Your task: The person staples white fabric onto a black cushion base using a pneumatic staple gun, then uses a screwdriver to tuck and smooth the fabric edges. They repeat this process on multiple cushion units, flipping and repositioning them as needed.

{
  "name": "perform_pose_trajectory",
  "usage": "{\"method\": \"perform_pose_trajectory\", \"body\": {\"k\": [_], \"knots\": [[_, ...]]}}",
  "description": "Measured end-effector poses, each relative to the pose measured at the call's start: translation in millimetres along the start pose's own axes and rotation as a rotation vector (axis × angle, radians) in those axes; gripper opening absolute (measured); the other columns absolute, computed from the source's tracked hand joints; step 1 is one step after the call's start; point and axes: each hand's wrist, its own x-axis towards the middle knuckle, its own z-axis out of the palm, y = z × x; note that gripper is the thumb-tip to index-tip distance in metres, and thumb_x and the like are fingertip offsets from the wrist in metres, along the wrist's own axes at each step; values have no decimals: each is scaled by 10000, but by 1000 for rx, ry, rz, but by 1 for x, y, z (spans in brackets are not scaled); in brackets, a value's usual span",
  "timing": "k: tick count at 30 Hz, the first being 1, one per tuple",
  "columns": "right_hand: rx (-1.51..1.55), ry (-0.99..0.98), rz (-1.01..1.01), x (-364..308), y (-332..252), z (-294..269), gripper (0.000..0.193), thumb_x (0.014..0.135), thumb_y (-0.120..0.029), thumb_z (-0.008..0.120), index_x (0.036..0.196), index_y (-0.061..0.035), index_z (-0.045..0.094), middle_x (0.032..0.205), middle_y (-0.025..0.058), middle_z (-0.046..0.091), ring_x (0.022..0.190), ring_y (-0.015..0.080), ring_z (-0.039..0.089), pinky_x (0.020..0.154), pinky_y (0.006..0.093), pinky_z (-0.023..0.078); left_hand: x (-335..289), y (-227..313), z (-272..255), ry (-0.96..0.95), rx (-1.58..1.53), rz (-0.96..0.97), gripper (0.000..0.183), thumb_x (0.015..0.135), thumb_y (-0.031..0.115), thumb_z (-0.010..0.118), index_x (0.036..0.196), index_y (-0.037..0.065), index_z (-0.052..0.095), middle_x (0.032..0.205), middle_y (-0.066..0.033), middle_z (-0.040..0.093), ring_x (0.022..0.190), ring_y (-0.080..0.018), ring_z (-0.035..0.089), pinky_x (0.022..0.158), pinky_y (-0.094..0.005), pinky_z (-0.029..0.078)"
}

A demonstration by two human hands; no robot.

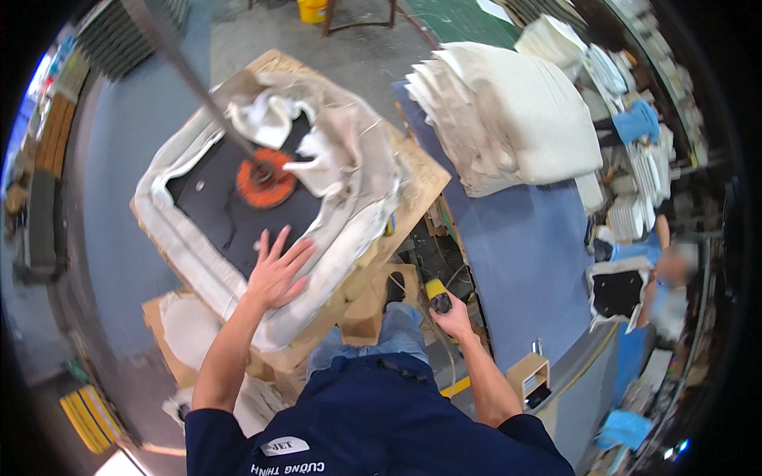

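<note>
On the wooden workbench [429, 178] lies an upholstered seat cushion, underside up, with a black panel [210, 208] in its middle and pale fabric [349, 151] folded around the rim. An orange round pad [266, 190] at the end of a metal rod rests on the panel. My left hand [278, 274] is spread open, palm down, across the near edge of the fabric and the panel. In my right hand [454, 319] is a yellow-and-black staple gun [437, 296], held off to the right of the bench, away from the cushion. The fabric's far corner is loose and bunched up.
A blue table [516, 254] stands on my right, bearing a thick stack of folded pale fabric [516, 119]. A small wooden box [529, 376] sits near its front end. Co-workers [635, 123] are at the far right. Cardboard and white pieces [186, 325] lie below the bench.
</note>
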Motion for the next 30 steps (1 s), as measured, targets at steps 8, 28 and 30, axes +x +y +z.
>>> {"method": "perform_pose_trajectory", "body": {"k": [8,28,30], "knots": [[195,347,908,-48,302,5,484,786,-240,820,1103,92,668,1028,204,745,873,335,728,787,453,576,-13,23,-6,1,203,-294,592,827,340,692,1380,138,622,1375,-78,584,1417,-371,415,1234,-704,126],[-201,484,644,264,388,-4,907,853,-87,684,1596,100,198,1586,405,268,1485,536,283,1241,506,293,52,115,71,503,163,-1023,451,847,268,661,1240,49,686,1291,-214,640,1300,-432,496,1154,-583,272],[-36,374,561,253,329,6,879,853,-24,667,1607,61,225,1610,368,268,1506,500,274,1241,522,286,21,112,60,470,131,-971,475,827,260,653,1262,69,675,1297,-205,639,1316,-424,488,1154,-583,276]]}}
